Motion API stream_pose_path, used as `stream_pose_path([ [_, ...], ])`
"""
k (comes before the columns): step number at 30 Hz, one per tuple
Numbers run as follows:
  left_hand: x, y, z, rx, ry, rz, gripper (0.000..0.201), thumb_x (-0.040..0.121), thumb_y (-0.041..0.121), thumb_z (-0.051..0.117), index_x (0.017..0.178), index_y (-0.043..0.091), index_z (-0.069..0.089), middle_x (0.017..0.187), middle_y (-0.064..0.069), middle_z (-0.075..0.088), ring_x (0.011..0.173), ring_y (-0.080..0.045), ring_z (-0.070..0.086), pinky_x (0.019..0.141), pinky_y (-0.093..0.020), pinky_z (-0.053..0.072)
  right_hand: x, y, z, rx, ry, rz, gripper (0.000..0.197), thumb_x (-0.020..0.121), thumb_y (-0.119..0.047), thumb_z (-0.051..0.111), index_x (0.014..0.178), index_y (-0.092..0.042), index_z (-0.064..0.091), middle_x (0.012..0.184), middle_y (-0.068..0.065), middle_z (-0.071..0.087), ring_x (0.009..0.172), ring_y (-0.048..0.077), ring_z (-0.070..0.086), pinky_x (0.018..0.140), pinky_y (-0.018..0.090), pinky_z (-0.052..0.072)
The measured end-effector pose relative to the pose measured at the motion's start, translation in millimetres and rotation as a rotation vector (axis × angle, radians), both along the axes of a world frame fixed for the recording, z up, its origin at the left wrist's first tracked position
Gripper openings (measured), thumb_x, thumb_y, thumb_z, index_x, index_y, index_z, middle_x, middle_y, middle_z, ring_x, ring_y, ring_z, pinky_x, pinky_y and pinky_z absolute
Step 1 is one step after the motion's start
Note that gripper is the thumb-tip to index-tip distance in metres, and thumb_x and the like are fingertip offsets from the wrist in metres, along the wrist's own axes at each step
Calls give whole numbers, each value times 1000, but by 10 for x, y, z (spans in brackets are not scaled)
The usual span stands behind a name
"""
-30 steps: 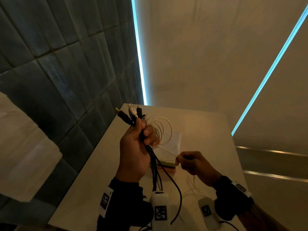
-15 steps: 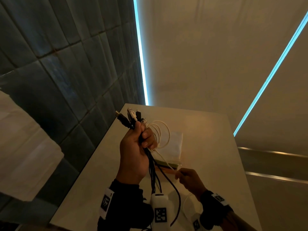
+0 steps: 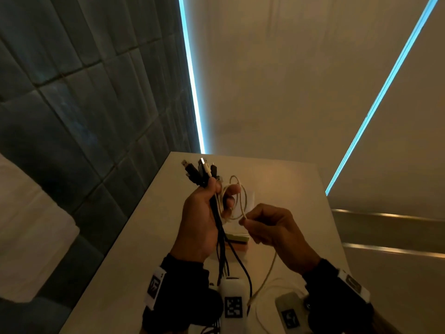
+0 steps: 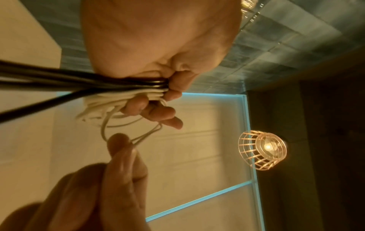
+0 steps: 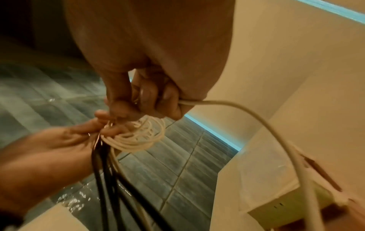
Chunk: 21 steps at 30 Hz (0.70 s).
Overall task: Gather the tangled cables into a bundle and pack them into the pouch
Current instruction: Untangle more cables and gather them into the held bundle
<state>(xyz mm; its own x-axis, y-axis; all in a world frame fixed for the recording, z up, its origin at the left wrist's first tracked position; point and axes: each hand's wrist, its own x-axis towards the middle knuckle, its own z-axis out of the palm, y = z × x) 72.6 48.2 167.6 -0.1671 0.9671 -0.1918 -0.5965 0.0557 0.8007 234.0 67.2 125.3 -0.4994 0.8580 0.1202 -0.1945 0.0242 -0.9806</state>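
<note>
My left hand (image 3: 202, 220) is raised over the table and grips a bundle of black cables (image 3: 218, 231), with the plugs (image 3: 199, 168) sticking up above the thumb. White cable coils (image 3: 237, 196) hang round its fingers. My right hand (image 3: 272, 229) sits close to the right and pinches the white cable (image 3: 267, 273), whose slack trails down to the table. The left wrist view shows the black and white strands (image 4: 122, 87) clamped in the left fist. The right wrist view shows the cable (image 5: 256, 115) leaving the right fist. The pale pouch (image 3: 251, 198) lies flat under the hands.
The pale table (image 3: 289, 184) stands against a dark tiled wall (image 3: 84, 116) on the left and ends at its right edge (image 3: 332, 237). More loose white cable (image 3: 260, 317) lies near me. A caged lamp (image 4: 262, 150) glows overhead.
My right hand slid down along the white cable toward me, then rose again beside the left hand, bringing the cable up. The left hand kept its grip and place.
</note>
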Motion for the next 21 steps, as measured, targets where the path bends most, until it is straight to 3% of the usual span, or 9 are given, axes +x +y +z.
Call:
stream_pose_path([
  [4, 130, 24, 0, 37, 334, -83, 27, 102, 26, 37, 85, 10, 48, 78, -9, 73, 52, -14, 46, 53, -26, 36, 111, -86, -5, 23, 28, -27, 13, 84, -4, 65, 87, 9, 67, 60, -2, 60, 53, 11, 48, 50, 19, 38],
  [7, 243, -14, 15, 100, 466, -156, 32, 102, 28, 37, 78, 10, 48, 54, 5, 60, 46, -11, 43, 50, -25, 38, 170, -93, 54, 87, 45, -70, 24, 80, -17, 69, 85, 6, 68, 57, 1, 56, 52, 12, 44, 50, 22, 34],
  [11, 290, -8, -56, 171, 446, -149, 34, 100, 31, 44, 71, 14, 45, 52, 6, 45, 44, -8, 39, 45, -20, 33, 252, -111, 83, 147, -14, -32, 17, 86, -8, 65, 85, 8, 69, 56, -4, 57, 51, 7, 45, 50, 16, 37],
  [14, 151, 38, -139, 174, 362, -75, 31, 94, 31, 48, 67, 18, 43, 54, 4, 34, 44, -6, 27, 43, -20, 20, 443, -61, 6, 176, -179, -44, 21, 89, -22, 61, 78, -7, 72, 56, -4, 50, 51, 7, 39, 50, 14, 33],
  [16, 39, 58, -191, 172, 367, -34, 32, 97, 29, 45, 68, 18, 42, 55, 3, 36, 44, -6, 27, 42, -19, 20, 659, -55, -93, 213, -321, -117, 23, 90, -25, 60, 72, -17, 70, 53, -9, 49, 49, 2, 37, 49, 11, 31],
  [18, -10, 43, -196, 169, 391, 12, 32, 101, 26, 42, 70, 17, 44, 57, 0, 43, 44, -7, 29, 43, -19, 21, 894, -96, -166, 215, -389, -204, 23, 90, -24, 60, 70, -17, 68, 50, -9, 48, 48, 0, 35, 48, 12, 30],
  [21, -90, 63, -219, 153, 322, 147, 27, 101, 25, 42, 79, 14, 53, 62, -4, 54, 42, -7, 32, 45, -22, 21, 1301, -159, -333, 196, -533, -473, 21, 86, -25, 58, 70, -19, 69, 49, -5, 47, 48, 4, 36, 43, 13, 28],
])
